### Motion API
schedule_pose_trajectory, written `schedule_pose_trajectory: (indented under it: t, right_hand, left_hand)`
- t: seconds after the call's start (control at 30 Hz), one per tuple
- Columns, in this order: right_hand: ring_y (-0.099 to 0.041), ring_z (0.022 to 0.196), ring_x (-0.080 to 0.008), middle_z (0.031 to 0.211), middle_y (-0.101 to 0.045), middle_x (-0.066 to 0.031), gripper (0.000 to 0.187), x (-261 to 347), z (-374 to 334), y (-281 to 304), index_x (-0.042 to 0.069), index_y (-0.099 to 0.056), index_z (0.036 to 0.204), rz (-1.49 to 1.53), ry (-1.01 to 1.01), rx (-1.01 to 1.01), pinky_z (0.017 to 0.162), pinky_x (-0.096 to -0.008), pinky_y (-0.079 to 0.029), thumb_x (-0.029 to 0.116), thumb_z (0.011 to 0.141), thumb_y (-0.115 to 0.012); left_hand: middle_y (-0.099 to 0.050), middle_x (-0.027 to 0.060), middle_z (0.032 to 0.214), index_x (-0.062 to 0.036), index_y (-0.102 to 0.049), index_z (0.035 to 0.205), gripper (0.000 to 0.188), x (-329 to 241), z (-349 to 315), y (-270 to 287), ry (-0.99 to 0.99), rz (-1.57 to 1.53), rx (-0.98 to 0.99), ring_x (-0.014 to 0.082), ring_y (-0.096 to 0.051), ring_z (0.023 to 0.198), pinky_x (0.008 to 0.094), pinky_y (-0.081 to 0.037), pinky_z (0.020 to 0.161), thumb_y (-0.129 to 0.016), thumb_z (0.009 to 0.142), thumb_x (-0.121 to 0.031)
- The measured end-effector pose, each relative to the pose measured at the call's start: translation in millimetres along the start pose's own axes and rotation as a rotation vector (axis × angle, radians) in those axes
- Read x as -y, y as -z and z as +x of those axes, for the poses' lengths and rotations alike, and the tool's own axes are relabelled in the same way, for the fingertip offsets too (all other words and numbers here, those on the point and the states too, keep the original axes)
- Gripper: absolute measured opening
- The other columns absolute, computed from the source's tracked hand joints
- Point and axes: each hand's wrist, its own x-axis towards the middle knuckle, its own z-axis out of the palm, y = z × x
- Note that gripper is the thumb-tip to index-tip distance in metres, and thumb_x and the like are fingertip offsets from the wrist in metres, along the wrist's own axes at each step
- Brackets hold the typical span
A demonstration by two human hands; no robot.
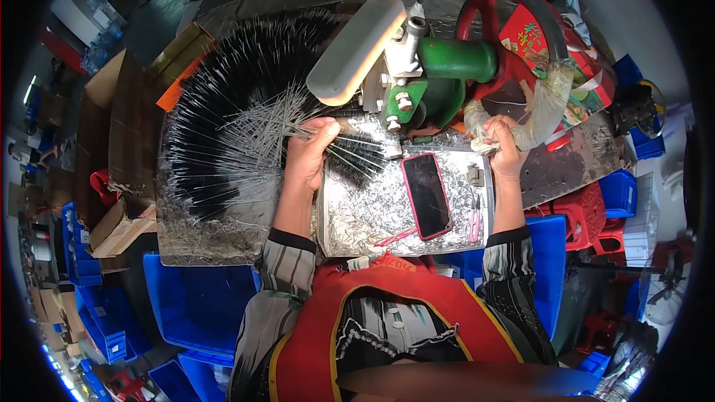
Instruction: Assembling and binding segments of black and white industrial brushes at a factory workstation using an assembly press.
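My left hand [307,155] is closed round thin metal wires, thumb on top. Around and beyond it spreads a large fanned pile of black, bristle-like wires [216,97] with shiny tips. Dark pieces [356,155] stick out to the right of my left hand, below the press head. A green hand press [454,59] stands before me, a lamp [357,48] glowing over its work point. My right hand [503,147] is closed on the plastic-wrapped lower part of the press's red handwheel [482,9]. What sits under the press tip is too small to make out.
A phone [427,197] in a red case lies on the shiny metal-covered board [357,216] between my forearms, with pink-handled snips [474,223] beside it. Cardboard boxes [112,126] stand at the left. Blue bins [197,298] flank the table below, and red stools [577,216] stand at right.
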Motion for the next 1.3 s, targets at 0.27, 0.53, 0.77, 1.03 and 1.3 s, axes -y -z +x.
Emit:
schedule_pose_trajectory:
  t: [0.27,0.53,0.77,1.03,1.3]
  right_hand:
    - [-0.045,0.065,-0.0185,0.056,-0.045,-0.0067,0.024,0.5,2.4,-0.9,0.003,-0.044,0.057,-0.084,-0.033,0.033,0.070,-0.0305,-0.037,0.010,0.079,-0.045]
    - [-0.047,0.053,-0.0139,0.058,-0.050,-0.0079,0.017,14.3,4.1,1.3,-0.002,-0.052,0.061,-0.042,-0.088,-0.021,0.054,-0.0247,-0.040,0.006,0.077,-0.051]
    - [-0.052,0.046,-0.0158,0.058,-0.055,-0.0083,0.011,63.0,30.0,3.5,-0.002,-0.057,0.072,-0.084,-0.423,-0.236,0.042,-0.0265,-0.040,0.008,0.069,-0.061]
    - [-0.052,0.045,-0.0155,0.058,-0.057,-0.0088,0.008,47.9,17.6,5.1,0.000,-0.058,0.073,0.013,-0.376,-0.232,0.041,-0.0267,-0.040,0.006,0.069,-0.062]
    - [-0.046,0.046,-0.0192,0.048,-0.044,-0.0091,0.024,75.7,35.5,-7.9,0.002,-0.044,0.051,-0.153,-0.505,-0.272,0.051,-0.0300,-0.039,0.007,0.073,-0.052]
  left_hand:
    - [-0.062,0.0117,0.088,-0.0011,-0.057,0.092,0.021,6.7,2.1,-9.4,-0.059,-0.074,0.103,0.0161,-0.060,0.079,0.0237,-0.050,0.071,-0.058,0.073,0.007]
    - [-0.060,0.0086,0.083,0.0011,-0.059,0.085,0.015,19.4,14.3,-7.7,-0.236,-0.151,-0.169,0.0158,-0.057,0.077,0.0262,-0.047,0.073,-0.059,0.072,0.008]
    - [-0.060,0.0122,0.083,0.0027,-0.057,0.086,0.014,22.3,14.2,-9.8,-0.277,-0.207,-0.156,0.0194,-0.060,0.071,0.0285,-0.050,0.069,-0.059,0.073,0.006]
    - [-0.059,0.0086,0.083,0.0022,-0.057,0.084,0.015,22.3,16.7,-10.3,-0.242,-0.208,-0.200,0.0175,-0.058,0.072,0.0278,-0.048,0.070,-0.059,0.070,0.008]
    - [-0.059,0.0074,0.085,0.0010,-0.056,0.087,0.018,23.7,17.8,-6.0,-0.219,-0.213,-0.219,0.0160,-0.057,0.076,0.0280,-0.048,0.070,-0.059,0.071,0.008]
